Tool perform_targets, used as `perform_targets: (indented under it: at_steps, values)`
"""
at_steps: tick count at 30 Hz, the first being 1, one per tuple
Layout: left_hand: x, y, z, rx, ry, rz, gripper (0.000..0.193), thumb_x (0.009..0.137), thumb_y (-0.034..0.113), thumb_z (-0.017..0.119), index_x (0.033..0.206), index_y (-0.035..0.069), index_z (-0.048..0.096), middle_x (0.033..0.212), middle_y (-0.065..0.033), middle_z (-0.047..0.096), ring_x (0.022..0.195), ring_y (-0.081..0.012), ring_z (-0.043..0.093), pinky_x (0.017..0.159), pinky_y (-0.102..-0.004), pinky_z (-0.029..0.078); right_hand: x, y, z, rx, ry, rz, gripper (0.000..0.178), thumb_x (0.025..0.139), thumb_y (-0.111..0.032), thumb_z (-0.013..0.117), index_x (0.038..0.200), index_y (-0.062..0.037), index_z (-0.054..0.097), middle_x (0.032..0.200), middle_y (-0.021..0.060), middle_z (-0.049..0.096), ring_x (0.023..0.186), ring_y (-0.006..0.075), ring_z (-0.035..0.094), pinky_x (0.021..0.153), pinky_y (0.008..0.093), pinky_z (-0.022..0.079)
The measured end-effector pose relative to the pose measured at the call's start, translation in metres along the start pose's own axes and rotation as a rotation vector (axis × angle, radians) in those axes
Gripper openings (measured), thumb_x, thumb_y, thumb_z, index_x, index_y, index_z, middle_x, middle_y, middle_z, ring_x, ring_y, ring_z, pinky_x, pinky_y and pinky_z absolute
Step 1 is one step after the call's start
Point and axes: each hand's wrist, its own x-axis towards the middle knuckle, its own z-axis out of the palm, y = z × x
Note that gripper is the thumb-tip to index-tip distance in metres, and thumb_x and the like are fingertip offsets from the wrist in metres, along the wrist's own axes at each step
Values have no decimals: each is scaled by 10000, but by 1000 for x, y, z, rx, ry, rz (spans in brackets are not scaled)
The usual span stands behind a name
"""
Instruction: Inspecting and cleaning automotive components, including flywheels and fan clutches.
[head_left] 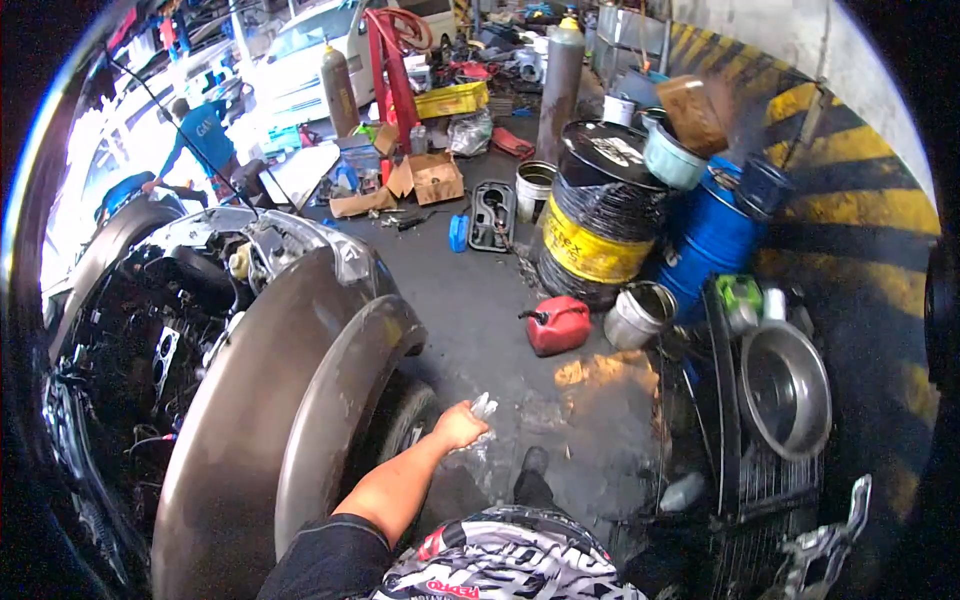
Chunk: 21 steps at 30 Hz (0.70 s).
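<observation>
My left hand [458, 427] reaches forward and down, closed around a crumpled pale, translucent piece of plastic or cloth [484, 406]. It hangs over the stained concrete floor, just right of a brown car fender [260, 400] and the front tyre [405, 425]. My dark shoe [534, 462] shows just below the hand. My right hand is out of the picture.
The car's open engine bay [150, 340] fills the left. Ahead on the floor stand a red fuel can [558, 325], a metal bucket [640, 315], a black drum [600, 230] and a blue drum [710, 240]. A metal bowl [785, 390] rests on a grille at right. Another person [205, 135] bends over far left.
</observation>
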Motion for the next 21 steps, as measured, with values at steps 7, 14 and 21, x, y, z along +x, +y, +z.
perform_targets:
  at_steps: [7, 14, 21]
  values:
    - [138, 17, -80, 20, 46, -53, 540, 787, 412, 630, 1091, -33, 662, 1156, -270, 639, 1078, -391, 632, 945, -430, 499, 291, -47, -106, 407, -152, 571, 295, 759, -226, 717, 943, -1, 672, 971, 225, 708, 944, 426, 684, 797, 459, 554]
    - [288, -48, -127, -148, 123, -207, 654, 778, 443, 665, 1208, -45, 608, 1248, -236, 625, 1125, -367, 625, 975, -406, 488, 629, -248, -285, 391, 82, -31, 423, 677, -73, 739, 1046, 44, 570, 976, 300, 666, 975, 472, 643, 845, 486, 519]
    - [450, -91, -247, -172, 155, -157, 560, 738, 376, 661, 1121, -31, 633, 1168, -278, 640, 1083, -403, 628, 943, -443, 494, 778, -307, -193, 355, 24, -68, 463, 615, -134, 770, 1008, 41, 600, 914, 255, 660, 890, 459, 625, 836, 488, 506]
